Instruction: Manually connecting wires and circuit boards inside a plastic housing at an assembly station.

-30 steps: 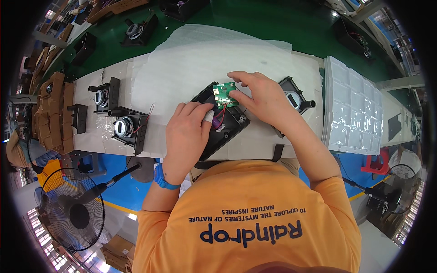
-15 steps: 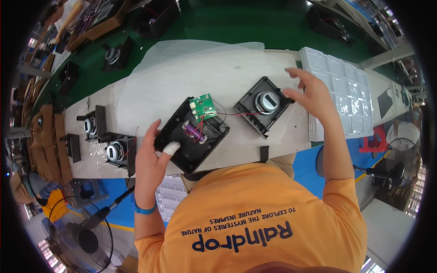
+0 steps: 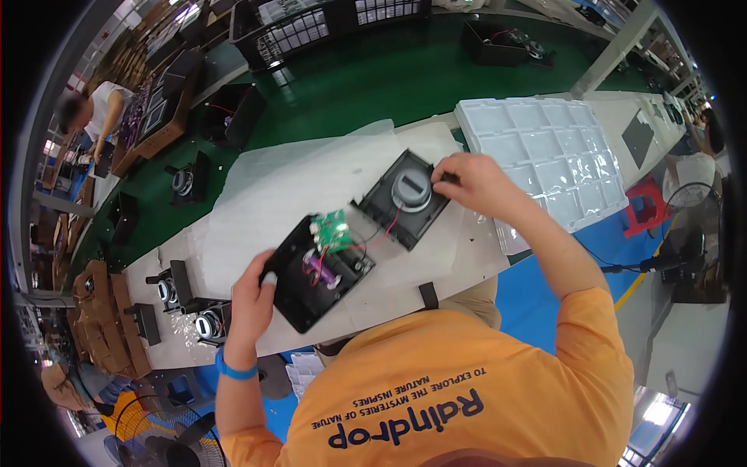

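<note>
An open black plastic housing (image 3: 294, 306) lies tilted in front of me. A purple cylindrical battery (image 3: 322, 271) is inside it, and a green circuit board (image 3: 334, 231) is at its far edge. My left hand (image 3: 250, 302) grips the left rim, thumb over the edge, outer fingers partly hidden. To the right is a black speaker panel (image 3: 421, 226) with a round silver-rimmed speaker (image 3: 411, 191) facing up. My right hand (image 3: 476, 184) pinches its right edge. Thin red and black wires (image 3: 379, 240) run between housing and panel.
White blister trays (image 3: 541, 144) stand on the right. More black speaker panels (image 3: 208, 323) lie at the left end of the bench. Beyond the white sheet (image 3: 272, 175), a green surface (image 3: 342, 89) bears other black housings (image 3: 233, 117). A person (image 3: 105, 117) works at far left.
My right hand has come in from beside the speaker panel and closed on its edge. My left hand has tightened round the housing's rim. The whole view has shifted.
</note>
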Demonstrator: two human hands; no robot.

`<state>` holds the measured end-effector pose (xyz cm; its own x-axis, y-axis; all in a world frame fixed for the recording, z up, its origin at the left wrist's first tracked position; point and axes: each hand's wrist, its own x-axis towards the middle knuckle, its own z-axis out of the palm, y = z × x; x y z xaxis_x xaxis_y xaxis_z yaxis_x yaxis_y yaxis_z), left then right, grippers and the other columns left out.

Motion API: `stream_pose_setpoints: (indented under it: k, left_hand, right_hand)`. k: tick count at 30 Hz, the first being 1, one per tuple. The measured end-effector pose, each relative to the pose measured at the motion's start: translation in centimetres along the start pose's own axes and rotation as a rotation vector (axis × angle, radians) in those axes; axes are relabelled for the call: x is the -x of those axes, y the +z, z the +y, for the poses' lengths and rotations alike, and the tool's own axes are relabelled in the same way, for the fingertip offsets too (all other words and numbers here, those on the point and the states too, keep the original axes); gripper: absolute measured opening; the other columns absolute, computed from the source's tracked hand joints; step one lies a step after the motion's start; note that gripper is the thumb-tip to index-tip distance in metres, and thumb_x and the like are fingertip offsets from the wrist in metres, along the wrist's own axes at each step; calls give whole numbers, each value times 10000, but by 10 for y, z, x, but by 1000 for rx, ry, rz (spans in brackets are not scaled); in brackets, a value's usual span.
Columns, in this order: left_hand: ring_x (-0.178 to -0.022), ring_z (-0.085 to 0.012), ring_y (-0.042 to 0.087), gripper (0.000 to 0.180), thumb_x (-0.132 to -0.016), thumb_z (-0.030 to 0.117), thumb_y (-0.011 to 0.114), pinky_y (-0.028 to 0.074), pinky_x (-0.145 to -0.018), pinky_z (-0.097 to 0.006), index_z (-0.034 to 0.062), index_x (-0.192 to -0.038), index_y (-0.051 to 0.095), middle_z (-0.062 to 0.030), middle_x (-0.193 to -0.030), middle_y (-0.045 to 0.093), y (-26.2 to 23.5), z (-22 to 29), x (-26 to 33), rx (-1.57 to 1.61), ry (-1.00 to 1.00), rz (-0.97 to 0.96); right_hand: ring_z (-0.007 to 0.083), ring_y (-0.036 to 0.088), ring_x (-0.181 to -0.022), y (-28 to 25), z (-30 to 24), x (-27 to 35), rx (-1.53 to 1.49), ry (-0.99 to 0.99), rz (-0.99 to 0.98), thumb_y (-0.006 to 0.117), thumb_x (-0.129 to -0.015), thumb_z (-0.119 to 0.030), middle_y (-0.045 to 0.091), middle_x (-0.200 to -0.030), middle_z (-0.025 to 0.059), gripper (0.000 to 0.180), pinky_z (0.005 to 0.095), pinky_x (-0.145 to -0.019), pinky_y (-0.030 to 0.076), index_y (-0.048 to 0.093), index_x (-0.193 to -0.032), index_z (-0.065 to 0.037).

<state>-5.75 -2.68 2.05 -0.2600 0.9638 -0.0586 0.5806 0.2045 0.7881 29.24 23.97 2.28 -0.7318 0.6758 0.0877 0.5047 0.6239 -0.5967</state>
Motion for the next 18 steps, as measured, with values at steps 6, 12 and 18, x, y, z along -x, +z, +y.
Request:
stream_pose_setpoints:
  k: [6,12,18]
  left_hand:
    - [-1002,-287,704,557,-825,-59,454,561,-838,-353,44,-1358,578,-175,-1173,701,-3,20,-131,-127,175,-46]
    - [-840,-197,685,486,-942,-15,511,603,-683,-340,89,-1415,546,-124,-1112,680,12,58,-291,19,70,-214]
    - [-873,-302,739,526,-877,-65,485,670,-649,-424,84,-1371,590,-151,-1097,695,41,50,-429,150,96,-291]
  right_hand:
    - [243,663,-718,-50,30,-63,45,18,163,746,-842,-111,691,-806,137,144,354,-687,528,726,-953,-22]
    - [262,709,-674,-85,97,-149,73,188,276,734,-847,-182,711,-778,147,177,384,-680,543,741,-937,-29]
    - [245,710,-654,-88,193,-215,122,210,377,714,-854,-207,711,-769,143,198,375,-661,552,749,-939,-31]
